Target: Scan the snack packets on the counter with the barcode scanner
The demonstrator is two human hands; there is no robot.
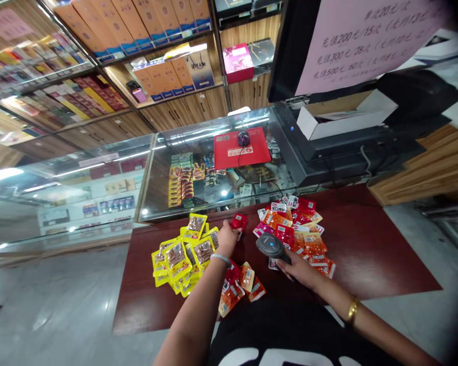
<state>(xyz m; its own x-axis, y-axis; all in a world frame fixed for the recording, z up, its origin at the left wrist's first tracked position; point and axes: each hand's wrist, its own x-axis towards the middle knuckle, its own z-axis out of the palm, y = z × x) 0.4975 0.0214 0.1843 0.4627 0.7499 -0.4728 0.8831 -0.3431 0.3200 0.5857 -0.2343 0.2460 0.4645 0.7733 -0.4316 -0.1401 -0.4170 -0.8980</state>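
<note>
- Here's the red packet [238,221], just above the middle of the lower half of the frame, pinched at its edge by the left hand [227,238], fingers nearly closed on it.
- Just right of it, the handheld scanner [270,245], apart from the packet, its head angled to the upper left; the right hand [294,265] wraps its handle, fingers curled round.
- So, one packet up and in play! The work looks unfinished to me, with three groups lying around the hands.
- Left of centre, a heap of yellow packets [178,256]; right of centre, a bigger spread of red and orange packets [284,235].
- Lower centre, near the body, a smaller cluster of packets [232,295], partly behind the left forearm.
- Which groups are dealt with and which are left? I cannot tell; nothing on the packets marks it.
- All of it lies on the dark red table [370,254].
- Beyond, upper centre, a mouse [243,138] sits on a red mat [223,145].
</note>
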